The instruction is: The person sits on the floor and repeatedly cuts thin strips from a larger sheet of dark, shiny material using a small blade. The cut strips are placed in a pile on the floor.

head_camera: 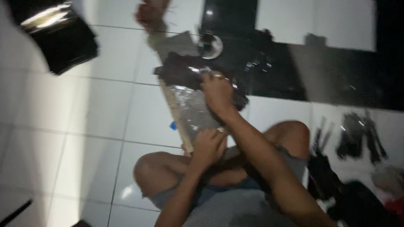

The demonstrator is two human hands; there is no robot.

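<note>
I sit cross-legged on a white tiled floor point(84, 126). A clear plastic bag point(191, 107) with a dark garment point(181, 69) at its far end lies over a wooden board point(176, 117) that leans on my knees. My right hand point(216, 92) grips the top of the bag where the dark garment goes in. My left hand point(208, 145) holds the bag's near end against the board. The picture is blurred, so finger detail is unclear.
A stack of dark shiny packets point(63, 38) lies at the far left. Another person's hand point(149, 14) reaches in at the top. A round metal object point(210, 45) sits on a dark mat point(315, 75). Dark cloth pieces point(357, 138) lie at the right.
</note>
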